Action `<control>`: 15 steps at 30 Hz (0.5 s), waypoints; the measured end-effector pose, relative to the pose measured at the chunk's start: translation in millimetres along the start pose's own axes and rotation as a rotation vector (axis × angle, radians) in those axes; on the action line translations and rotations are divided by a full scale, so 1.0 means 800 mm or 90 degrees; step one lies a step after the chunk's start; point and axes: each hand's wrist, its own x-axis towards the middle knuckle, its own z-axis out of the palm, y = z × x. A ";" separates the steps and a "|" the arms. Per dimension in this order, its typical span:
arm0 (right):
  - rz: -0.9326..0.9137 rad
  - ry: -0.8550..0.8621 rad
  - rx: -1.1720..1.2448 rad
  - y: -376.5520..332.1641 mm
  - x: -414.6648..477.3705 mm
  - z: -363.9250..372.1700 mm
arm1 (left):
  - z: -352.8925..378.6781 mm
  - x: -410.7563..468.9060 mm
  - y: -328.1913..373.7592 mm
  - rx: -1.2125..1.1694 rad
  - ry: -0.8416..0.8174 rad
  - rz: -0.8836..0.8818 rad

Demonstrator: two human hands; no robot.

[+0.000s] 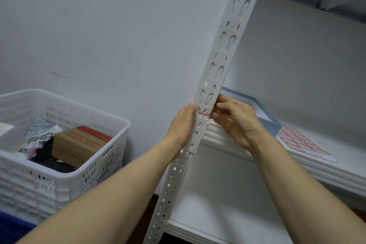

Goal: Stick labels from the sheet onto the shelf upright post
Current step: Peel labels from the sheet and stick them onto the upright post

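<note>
Post (221, 61): white, perforated, runs slantwise through view, top leaning right. 1 label (204, 111), white with red edge, lies across post face at mid-height, just above the shelf (336, 166) rim.

Left hand (184, 125): set against post's left edge beside label, thumb up at label's left end. Fingers pass behind post, out of sight; cannot tell if they grip.

Right hand (235, 119): fingers curled, tips pinching label's right end at post's right edge.

Sheet (303, 142): red-gridded, flat on shelf, right of hands, well apart from post. Blue box (265, 113) on shelf behind right hand.

Left: white basket (95, 166) holding a carton (79, 142) and bagged items.
</note>
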 end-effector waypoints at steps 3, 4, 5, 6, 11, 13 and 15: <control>0.034 0.003 0.034 0.000 0.006 -0.002 | 0.009 -0.011 0.000 0.027 0.030 0.049; 0.035 -0.002 0.043 0.000 0.006 -0.003 | 0.013 -0.011 0.000 0.036 0.046 0.055; 0.031 -0.008 0.048 0.001 0.006 -0.003 | 0.017 -0.011 0.000 0.047 0.064 0.057; 0.026 -0.012 0.049 0.001 0.006 -0.003 | 0.021 -0.010 0.001 0.058 0.080 0.058; -0.002 -0.021 0.042 0.005 0.003 0.001 | 0.035 -0.007 0.000 0.096 0.139 0.038; -0.010 -0.022 0.037 0.006 0.002 0.002 | 0.039 -0.008 0.000 0.112 0.165 0.036; -0.018 -0.026 0.034 0.005 0.000 0.002 | 0.043 -0.008 -0.003 0.131 0.190 0.040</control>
